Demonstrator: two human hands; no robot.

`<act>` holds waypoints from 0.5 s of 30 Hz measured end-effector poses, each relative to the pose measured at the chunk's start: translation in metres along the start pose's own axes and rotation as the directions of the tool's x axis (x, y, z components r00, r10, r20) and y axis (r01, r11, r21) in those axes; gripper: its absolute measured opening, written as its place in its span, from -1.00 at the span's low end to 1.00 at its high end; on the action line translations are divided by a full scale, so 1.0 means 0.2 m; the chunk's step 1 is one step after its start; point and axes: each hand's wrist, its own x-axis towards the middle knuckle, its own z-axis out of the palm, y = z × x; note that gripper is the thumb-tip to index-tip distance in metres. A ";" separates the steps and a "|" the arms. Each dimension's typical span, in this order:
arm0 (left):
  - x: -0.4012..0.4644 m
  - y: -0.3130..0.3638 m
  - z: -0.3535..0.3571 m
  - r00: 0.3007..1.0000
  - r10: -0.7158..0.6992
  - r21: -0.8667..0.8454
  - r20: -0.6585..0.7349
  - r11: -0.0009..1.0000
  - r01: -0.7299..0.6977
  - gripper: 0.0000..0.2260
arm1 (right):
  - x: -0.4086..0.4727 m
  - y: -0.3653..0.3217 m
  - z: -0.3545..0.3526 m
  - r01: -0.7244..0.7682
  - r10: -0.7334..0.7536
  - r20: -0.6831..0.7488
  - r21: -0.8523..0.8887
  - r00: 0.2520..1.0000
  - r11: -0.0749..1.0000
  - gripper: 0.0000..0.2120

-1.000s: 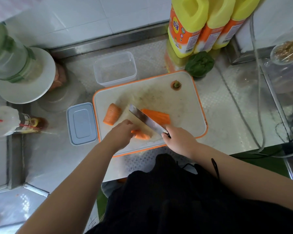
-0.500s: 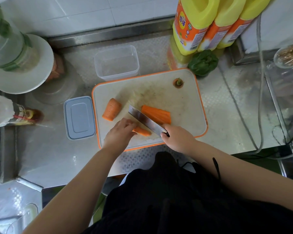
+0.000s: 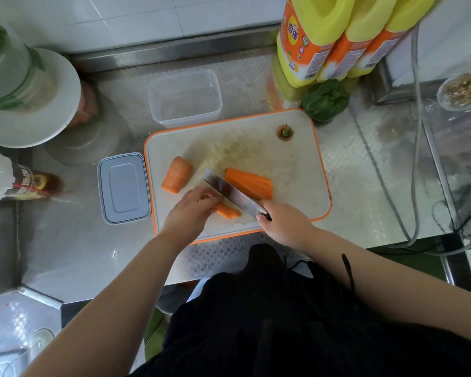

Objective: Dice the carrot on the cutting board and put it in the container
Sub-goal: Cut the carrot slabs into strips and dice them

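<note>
while the left hand (image 3: 190, 210) presses a thin carrot strip (image 3: 227, 211) down near the front edge of the cutting board (image 3: 297, 170), its fingers (image 3: 201, 195) curl together over the strip's left end, and the right hand (image 3: 283, 223) is wrapped tight around the handle of a cleaver (image 3: 233, 193). the blade runs diagonally up and left from the right hand, lying between the strip and a larger flat-cut carrot half (image 3: 249, 183) just behind it; whether the edge is touching the board cannot be told. a stubby carrot chunk (image 3: 176, 174) lies apart on the board's left side, close to the orange rim. the cut-off carrot top (image 3: 285, 131) sits alone near the far right corner. the board's right half is mostly bare, with pale scraps smeared through its middle. the carrot pieces are bright orange, the half showing a smooth cut face, the chunk ridged on its skin.

an empty clear container (image 3: 185, 97) stands on the steel surface (image 3: 74, 240) just behind the board's far left edge, and its grey lid (image 3: 123, 187) lies flat just beside the board's left edge. a green vegetable (image 3: 325, 100) crowds the far right corner, under three yellow bottles (image 3: 337, 36). bare surface lies to the board's right and left of the lid.
</note>
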 end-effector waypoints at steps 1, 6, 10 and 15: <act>0.00 0.00 0.00 1.000 0.006 -0.021 0.009 1.000 -0.006 -0.74 | 0.00 0.00 0.00 0.002 -0.002 0.000 -0.001 1.000 1.000 -0.71; 0.02 -0.02 -0.02 0.993 0.105 0.027 0.058 0.994 -0.107 -0.62 | 0.00 0.00 0.00 -0.005 0.005 -0.001 0.003 1.000 1.000 -0.78; 0.04 -0.01 0.00 0.971 0.235 0.133 0.032 0.962 -0.237 -0.69 | 0.00 0.00 0.00 0.003 -0.003 -0.001 -0.006 1.000 1.000 -0.79; 0.02 -0.01 0.05 0.957 0.269 0.183 -0.109 0.952 -0.246 -0.79 | 0.01 -0.01 -0.01 0.033 -0.033 0.009 -0.030 0.999 0.999 -0.81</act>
